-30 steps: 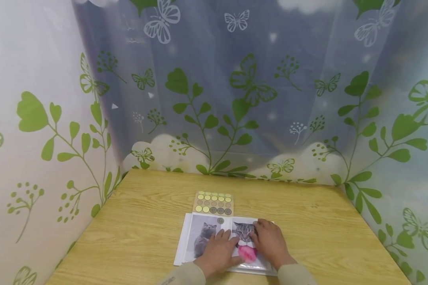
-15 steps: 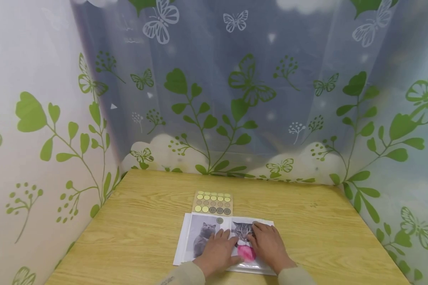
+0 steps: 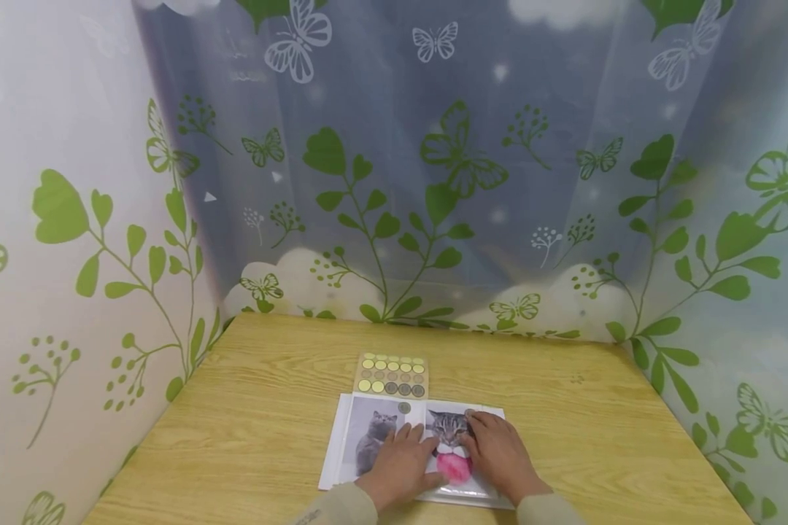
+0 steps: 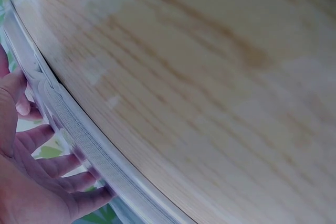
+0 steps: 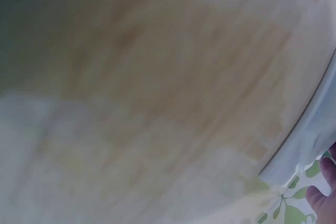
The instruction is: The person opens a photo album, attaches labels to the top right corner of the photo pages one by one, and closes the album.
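While my left hand [image 3: 399, 465] lies across the middle of an open album [image 3: 416, 414] on the wooden table [image 3: 578, 423], fingers relaxed, my right hand [image 3: 501, 452] rests loosely on its right page; neither's gripping anything. Small round disc [image 3: 404, 407] up top, disc-covered card [image 3: 392, 375] just beyond, butterfly-print curtain [image 3: 394, 240] behind.

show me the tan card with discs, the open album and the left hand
Tan card [image 3: 358, 375], head view: bare left border
Open album [image 3: 416, 415], head view: white margin near the fold
Left hand [image 3: 398, 465], head view: back of hand
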Motion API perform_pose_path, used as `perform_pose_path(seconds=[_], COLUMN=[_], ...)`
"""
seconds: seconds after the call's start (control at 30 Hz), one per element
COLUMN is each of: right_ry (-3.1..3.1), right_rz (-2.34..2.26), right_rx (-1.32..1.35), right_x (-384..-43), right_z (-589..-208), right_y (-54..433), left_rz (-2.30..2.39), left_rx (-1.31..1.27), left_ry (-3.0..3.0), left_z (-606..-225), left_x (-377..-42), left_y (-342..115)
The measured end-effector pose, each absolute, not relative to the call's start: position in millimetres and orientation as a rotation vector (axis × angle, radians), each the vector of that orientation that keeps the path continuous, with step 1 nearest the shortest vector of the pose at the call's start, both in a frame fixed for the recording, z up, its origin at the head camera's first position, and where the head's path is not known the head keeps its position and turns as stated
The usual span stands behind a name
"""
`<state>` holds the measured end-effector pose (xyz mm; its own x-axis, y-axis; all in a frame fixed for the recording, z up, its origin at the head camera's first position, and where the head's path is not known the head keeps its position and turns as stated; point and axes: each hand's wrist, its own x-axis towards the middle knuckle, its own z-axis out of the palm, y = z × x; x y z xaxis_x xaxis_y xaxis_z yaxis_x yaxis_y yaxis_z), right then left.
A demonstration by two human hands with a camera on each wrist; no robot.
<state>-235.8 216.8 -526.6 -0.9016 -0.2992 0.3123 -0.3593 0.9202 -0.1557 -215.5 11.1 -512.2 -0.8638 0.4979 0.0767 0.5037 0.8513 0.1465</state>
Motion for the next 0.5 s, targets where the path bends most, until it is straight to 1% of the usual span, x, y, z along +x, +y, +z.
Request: perform_pose_path(seconds=[0.5], right_ry=[-2.878], right_rz=[0.312], right_rx=[0.452], right_x=[-241.6], right_z=[-525.0], right_y=[211.8], left_rz=[-0.278], left_rx=[-0.799], left_ry=[-3.005], left_z=[-511.2], left_x=[-215.4], left_y=[10.7])
